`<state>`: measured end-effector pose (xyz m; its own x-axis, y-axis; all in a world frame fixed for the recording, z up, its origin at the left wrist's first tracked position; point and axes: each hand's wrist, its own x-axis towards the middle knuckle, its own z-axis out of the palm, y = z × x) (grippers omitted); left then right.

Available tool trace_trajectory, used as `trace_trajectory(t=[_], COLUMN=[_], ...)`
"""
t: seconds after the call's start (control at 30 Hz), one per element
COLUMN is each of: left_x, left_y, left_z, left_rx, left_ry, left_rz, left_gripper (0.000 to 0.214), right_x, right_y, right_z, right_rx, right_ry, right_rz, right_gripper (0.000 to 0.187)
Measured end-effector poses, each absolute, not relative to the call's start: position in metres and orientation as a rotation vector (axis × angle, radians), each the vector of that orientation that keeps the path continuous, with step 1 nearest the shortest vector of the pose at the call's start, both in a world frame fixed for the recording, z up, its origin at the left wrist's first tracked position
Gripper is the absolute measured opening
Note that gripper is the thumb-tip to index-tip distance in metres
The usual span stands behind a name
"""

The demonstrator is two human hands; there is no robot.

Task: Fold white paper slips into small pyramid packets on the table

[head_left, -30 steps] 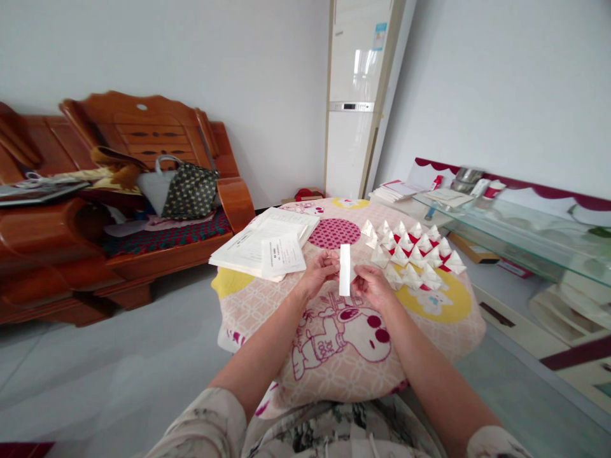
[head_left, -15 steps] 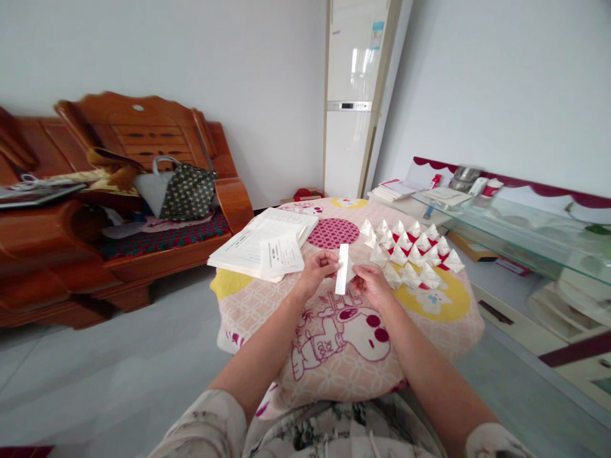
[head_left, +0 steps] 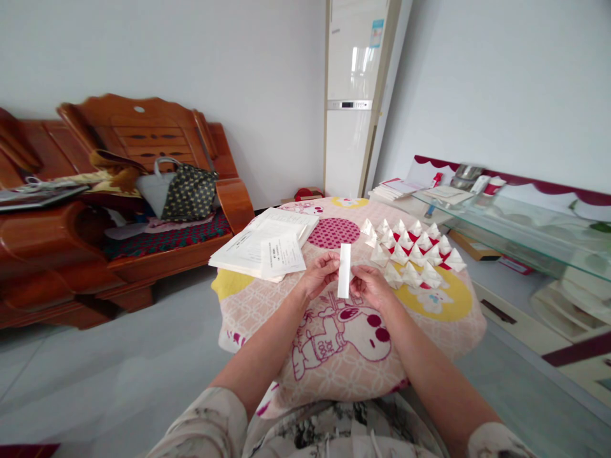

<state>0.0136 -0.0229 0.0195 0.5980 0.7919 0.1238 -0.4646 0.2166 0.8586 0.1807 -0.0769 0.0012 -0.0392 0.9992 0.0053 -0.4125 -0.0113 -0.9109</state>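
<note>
In the head view, at the middle of the scene, above the tablecloth: a narrow strip of white paper (head_left: 344, 271), upright in the picture, between both hands. Pinched at its left edge by the thumb and fingers of the left hand (head_left: 321, 275). Held at its right edge by the bent fingertips of the right hand (head_left: 371, 285), with the exact contact there partly hidden. Both forearms stretched forward from the near side, in pale patterned sleeves (head_left: 210, 416).

Below the hands, a pink patterned tablecloth (head_left: 260, 308) over the table, with a cartoon dog (head_left: 365, 337) printed on the near part and a purple oval (head_left: 334, 233) farther off. To the left of the left hand, a pile of printed sheets (head_left: 243, 254), topped by a smaller printed slip (head_left: 281, 256). To the right of the right hand and slightly farther away, rows of folded white paper peaks (head_left: 415, 256), with red showing between them.

Farther left, a carved wooden sofa (head_left: 157, 137) bearing a grey bag (head_left: 153, 191) and a dark patterned bag (head_left: 189, 192). At the far side, a tall white cabinet unit (head_left: 348, 146). At far right, a glass shelf (head_left: 515, 222) with a red-and-white cup (head_left: 494, 185) near a metal container (head_left: 468, 175).
</note>
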Motion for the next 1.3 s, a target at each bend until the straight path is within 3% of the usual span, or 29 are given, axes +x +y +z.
trace_trajectory(t=[0.37, 0.73, 1.3], left_x=[0.012, 0.011, 0.009], left_y=[-0.022, -0.010, -0.019], left_z=[0.024, 0.014, 0.030], left_rx=[1.229, 1.700, 1.550], left_ry=[0.489, 0.722, 0.499], left_rz=[1.054, 1.253, 1.191], left_gripper=[0.035, 0.014, 0.035], right_x=[0.181, 0.175, 0.171], right_y=[-0.079, -0.076, -0.084], right_z=[0.005, 0.001, 0.007], right_rx=[-0.979, -1.112, -1.125], right_ry=[-0.933, -1.059, -1.462], right_rz=[1.301, 0.874, 0.438], right_gripper=[0.032, 0.033, 0.018])
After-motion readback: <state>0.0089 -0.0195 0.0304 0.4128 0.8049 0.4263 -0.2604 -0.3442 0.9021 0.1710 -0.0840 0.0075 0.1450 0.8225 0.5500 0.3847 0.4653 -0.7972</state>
